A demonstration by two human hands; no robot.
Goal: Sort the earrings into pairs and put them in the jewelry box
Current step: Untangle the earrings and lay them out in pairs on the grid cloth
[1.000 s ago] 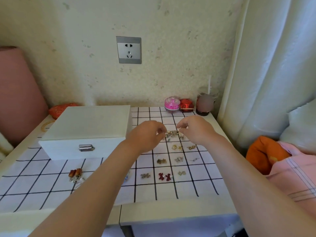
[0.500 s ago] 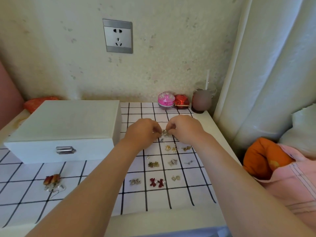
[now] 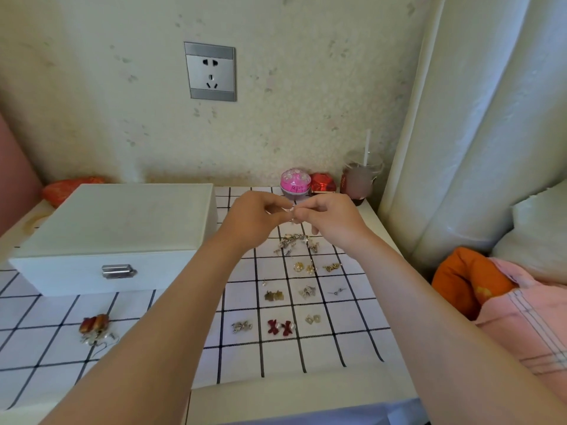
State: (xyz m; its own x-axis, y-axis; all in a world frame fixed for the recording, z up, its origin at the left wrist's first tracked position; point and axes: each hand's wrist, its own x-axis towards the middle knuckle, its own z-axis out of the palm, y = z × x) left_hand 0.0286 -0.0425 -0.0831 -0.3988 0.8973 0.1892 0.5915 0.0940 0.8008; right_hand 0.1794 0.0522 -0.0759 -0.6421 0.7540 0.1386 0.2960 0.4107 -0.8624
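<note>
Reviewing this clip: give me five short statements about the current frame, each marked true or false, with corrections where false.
1. The jewelry box is shut. True.
2. The left hand and right hand meet over the cloth, pinching a small earring between them. True.
3. The red bow earrings lie inside the box. False: they lie on the checked cloth.
4. The pink round container stands at the near table edge. False: it stands by the wall.
5. The cup with a straw lies tipped over. False: it is upright.
</note>
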